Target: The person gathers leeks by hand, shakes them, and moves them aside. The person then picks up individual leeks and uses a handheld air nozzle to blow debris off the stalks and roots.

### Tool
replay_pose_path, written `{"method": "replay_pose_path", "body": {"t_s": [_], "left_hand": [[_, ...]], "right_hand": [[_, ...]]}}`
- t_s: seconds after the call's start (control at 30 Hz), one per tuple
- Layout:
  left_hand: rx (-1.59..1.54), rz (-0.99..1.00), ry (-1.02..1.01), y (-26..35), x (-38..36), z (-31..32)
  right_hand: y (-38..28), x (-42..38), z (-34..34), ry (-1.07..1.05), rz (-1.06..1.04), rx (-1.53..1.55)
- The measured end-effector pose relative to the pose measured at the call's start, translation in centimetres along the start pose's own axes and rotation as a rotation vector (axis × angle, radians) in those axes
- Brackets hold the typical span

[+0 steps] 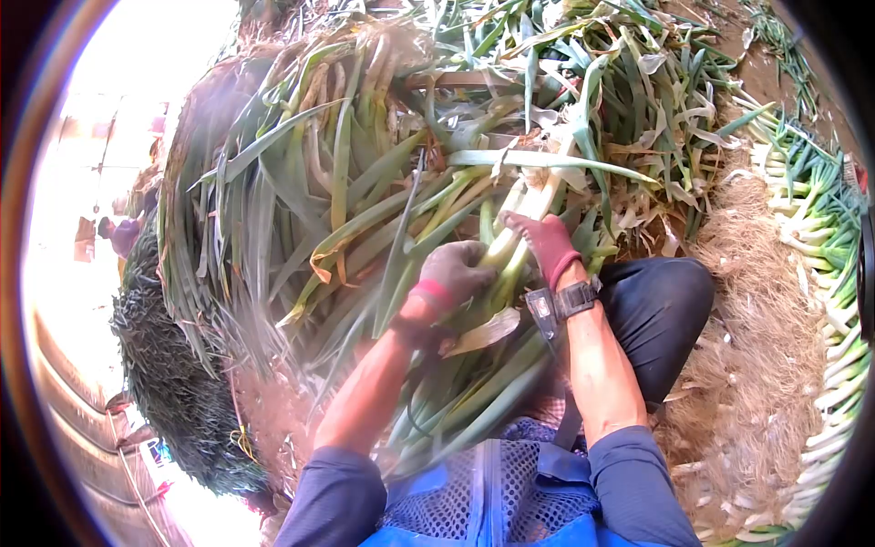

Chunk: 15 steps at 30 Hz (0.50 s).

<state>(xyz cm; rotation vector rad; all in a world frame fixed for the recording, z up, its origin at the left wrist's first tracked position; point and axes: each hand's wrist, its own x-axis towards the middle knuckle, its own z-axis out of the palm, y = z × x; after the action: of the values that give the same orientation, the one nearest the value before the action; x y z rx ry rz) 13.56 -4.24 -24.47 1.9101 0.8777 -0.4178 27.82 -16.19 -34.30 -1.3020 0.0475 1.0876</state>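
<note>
Both of my hands wear dark reddish gloves and are on thick green onions (507, 244) lying across my lap. Their pale stems point away from me and the long green leaves trail back toward my body. My left hand (453, 273) is closed around the stems from the left. Just beyond it, my right hand (545, 244) grips higher up, near the whitish part of the stems. A dry, pale leaf (488, 332) hangs loose below my hands. A strapped device sits on my right wrist.
A big heap of untrimmed green onions (301, 173) rises ahead and left. Stripped leaves (638, 118) pile up beyond my right hand. Fibrous root trimmings (747, 365) cover the ground at right, beside a row of cleaned green onions (834, 356). A dark green bundle (178, 365) stands far left.
</note>
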Motion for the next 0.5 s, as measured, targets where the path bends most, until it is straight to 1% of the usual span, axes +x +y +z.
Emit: {"method": "replay_pose_path", "body": {"t_s": [0.03, 0.1, 0.13, 0.17, 0.23, 0.27, 0.3, 0.33, 0.37, 0.4, 0.43, 0.47, 0.5], "left_hand": [[0.003, -0.004, 0.004, -0.4, -0.3, 0.1], [-0.121, -0.035, 0.010, -0.6, -0.6, 0.3], [-0.117, -0.038, 0.010, -0.6, -0.6, 0.1], [0.092, 0.019, 0.167, -0.6, -0.3, -0.4], [0.514, 0.130, 0.468, -0.8, 0.2, -1.7], [0.518, 0.128, 0.466, -1.4, 1.0, -2.5], [0.599, 0.125, 0.569, -2.5, 2.4, -3.3], [0.680, 0.123, 0.672, -2.9, 3.5, -4.0], [0.683, 0.123, 0.672, -2.5, 3.9, -4.6], [0.718, 0.004, 0.498, -1.9, 4.1, -5.1], [0.749, -0.114, 0.325, -1.7, 4.3, -5.6], [0.702, -0.101, 0.347, -2.3, 4.7, -5.8], [0.707, -0.103, 0.346, -1.6, 4.7, -6.1]], "right_hand": [[0.2, 0.2, -0.4, -0.006, 0.001, 0.003], [0.2, 0.1, -0.9, 0.147, 0.038, -0.549], [0.2, -0.4, -0.8, 0.212, -0.031, -0.559], [-0.1, -0.4, -0.7, 0.209, -0.031, -0.555], [-2.6, -2.1, 0.2, 0.145, 0.103, -0.325], [-2.9, -2.3, 0.4, 0.147, 0.112, -0.350], [-1.8, -1.2, 0.0, 0.145, 0.112, -0.348], [0.3, 0.7, -0.6, 0.104, 0.080, -0.275], [1.6, 1.8, -1.0, 0.062, 0.049, -0.204], [1.2, 1.3, -0.7, 0.060, 0.050, -0.200], [0.3, 0.5, -0.1, 0.052, 0.030, -0.112], [-0.4, -0.1, 0.4, 0.045, 0.010, -0.023], [-0.2, 0.2, 0.4, 0.043, 0.011, -0.017]]}}
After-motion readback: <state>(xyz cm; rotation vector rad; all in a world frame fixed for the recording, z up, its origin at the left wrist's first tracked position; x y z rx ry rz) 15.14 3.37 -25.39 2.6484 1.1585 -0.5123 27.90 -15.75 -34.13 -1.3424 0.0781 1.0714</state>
